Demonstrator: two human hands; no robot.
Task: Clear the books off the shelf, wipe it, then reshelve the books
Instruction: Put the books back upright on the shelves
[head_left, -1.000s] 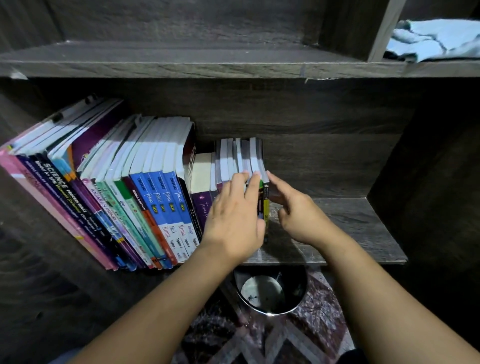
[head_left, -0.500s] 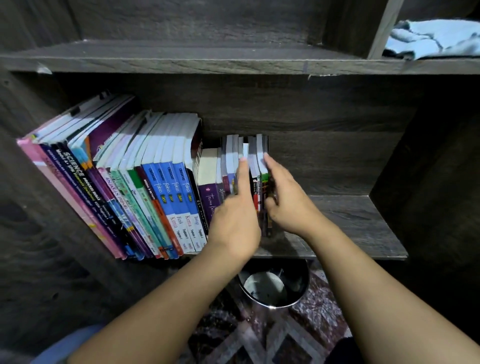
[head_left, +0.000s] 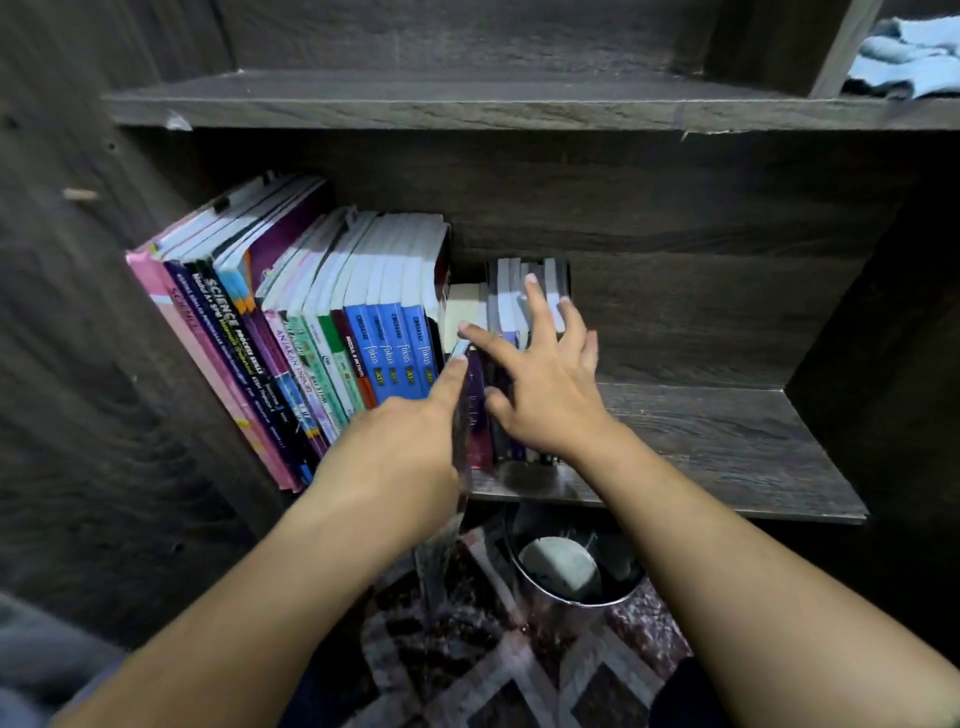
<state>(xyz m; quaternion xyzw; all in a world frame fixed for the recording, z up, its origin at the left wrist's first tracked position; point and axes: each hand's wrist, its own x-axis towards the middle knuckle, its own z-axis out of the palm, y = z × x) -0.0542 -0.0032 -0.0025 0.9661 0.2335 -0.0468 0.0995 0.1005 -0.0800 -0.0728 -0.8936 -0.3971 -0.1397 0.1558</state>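
Tall books (head_left: 332, 338) lean leftward at the left end of the dark wooden shelf (head_left: 727, 452). Right of them stands a group of small books (head_left: 511, 291). My right hand (head_left: 545, 384) rests on these with its fingers spread straight, the thumb reaching left. My left hand (head_left: 400, 436) lies along a thin dark book (head_left: 460, 457) between the blue books and a purple one (head_left: 479, 415), index finger straight along its edge. That dark book is blurred and its lower end hangs out past the shelf front. My other left fingers are hidden.
The right half of the shelf board is bare wood. A blue cloth (head_left: 909, 57) lies on the upper shelf at the right. Below the shelf stands a round metal bin (head_left: 571, 571) on a patterned rug (head_left: 493, 665).
My left hand moved left off the small books to the gap by the blue books, and a thin dark book slides out. My right hand went from their right side to lying spread on them.
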